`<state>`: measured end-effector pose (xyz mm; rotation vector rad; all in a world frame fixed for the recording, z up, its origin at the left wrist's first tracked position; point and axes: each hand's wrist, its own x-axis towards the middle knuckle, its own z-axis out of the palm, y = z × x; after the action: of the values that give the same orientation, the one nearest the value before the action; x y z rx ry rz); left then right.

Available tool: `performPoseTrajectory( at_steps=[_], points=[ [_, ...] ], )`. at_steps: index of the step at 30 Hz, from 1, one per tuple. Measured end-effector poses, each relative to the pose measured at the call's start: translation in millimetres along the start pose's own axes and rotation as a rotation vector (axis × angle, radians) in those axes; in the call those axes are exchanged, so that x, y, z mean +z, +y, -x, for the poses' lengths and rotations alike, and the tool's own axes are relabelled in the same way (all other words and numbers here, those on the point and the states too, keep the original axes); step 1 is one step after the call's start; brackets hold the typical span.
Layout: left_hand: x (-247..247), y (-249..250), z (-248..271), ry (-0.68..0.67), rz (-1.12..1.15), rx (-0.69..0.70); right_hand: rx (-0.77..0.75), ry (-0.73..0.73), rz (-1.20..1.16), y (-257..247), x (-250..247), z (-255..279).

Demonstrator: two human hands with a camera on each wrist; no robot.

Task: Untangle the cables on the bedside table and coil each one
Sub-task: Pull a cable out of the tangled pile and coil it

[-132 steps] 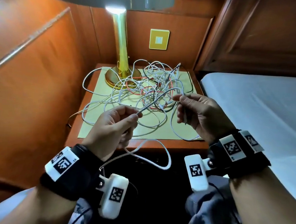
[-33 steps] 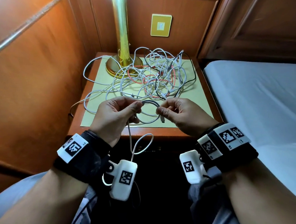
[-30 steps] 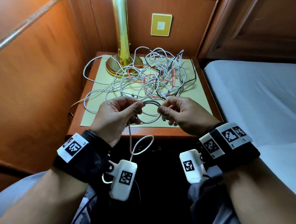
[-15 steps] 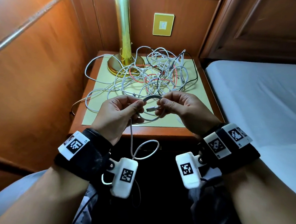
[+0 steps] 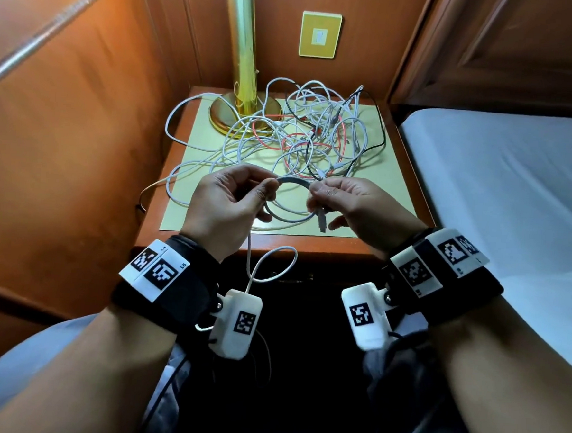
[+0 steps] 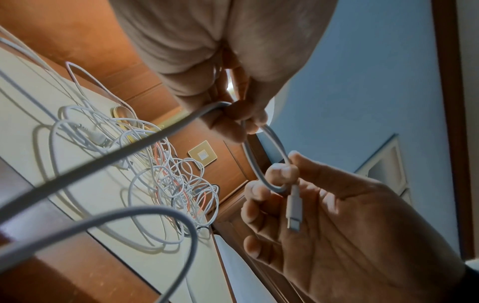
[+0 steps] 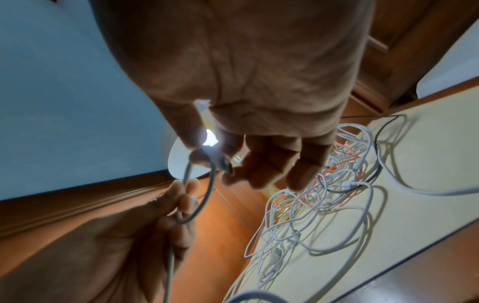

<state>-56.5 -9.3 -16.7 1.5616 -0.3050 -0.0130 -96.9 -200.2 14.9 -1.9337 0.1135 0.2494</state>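
The white cable point(image 5: 292, 200) forms a small loop above the counter's point(image 5: 229, 241) front edge, pinched between the left hand point(image 5: 227, 202) and right hand point(image 5: 352, 208). Its connector point(image 5: 321, 222) dangles below. Behind lies the tangled pile of cables point(image 5: 303, 130), beside a brass lamp point(image 5: 246, 80).

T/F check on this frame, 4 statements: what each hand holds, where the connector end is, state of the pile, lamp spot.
1. Both hands pinch one white cable loop. True: left hand and right hand hold it.
2. The connector hangs below the left hand. False: it hangs at the right hand.
3. The cable pile on the bedside table is neatly coiled. False: it is tangled.
4. The brass lamp stands at the table's back left. True.
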Motion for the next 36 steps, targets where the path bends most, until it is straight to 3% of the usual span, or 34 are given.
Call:
performPoseTrajectory(
  at_steps=[6,12,15,19,22,26,32,36],
  points=[
    [0.3,-2.1,0.9,-0.047,-0.071,0.045,0.094,-0.134,-0.331,-2.7,-5.9,4.0],
    [3.6,2.9,4.7,-0.078,-0.056,0.077,0.127,-0.299,-0.449,-2.2,-9.5,6.3],
    [-2.1,-0.1,0.3,-0.076,-0.054,0.045,0.056,-0.193,-0.607,-3.9,-16.7,6.7],
    [-19.6,-4.3,-8.7,-0.067,-0.264,0.078,0.008,0.142,-0.775,1.2,-41.0,7.6],
    [-28.7,-6.2,-14.1,-0.087,-0.404,0.096,0.007,0.231,-0.754,5.2,-43.5,9.4],
    [-23.9,-15.6,-13.2,-0.132,-0.488,0.076,-0.093,0.194,-0.692,4.9,-31.3,7.5],
    [5.4,-20.7,1.2,-0.120,-0.463,0.175,-0.352,0.233,-0.168,6.7,-12.5,5.6],
    [11.7,-21.6,7.2,-0.212,-0.535,0.345,-0.369,0.224,0.028,11.0,-7.4,4.0]
  ],
)
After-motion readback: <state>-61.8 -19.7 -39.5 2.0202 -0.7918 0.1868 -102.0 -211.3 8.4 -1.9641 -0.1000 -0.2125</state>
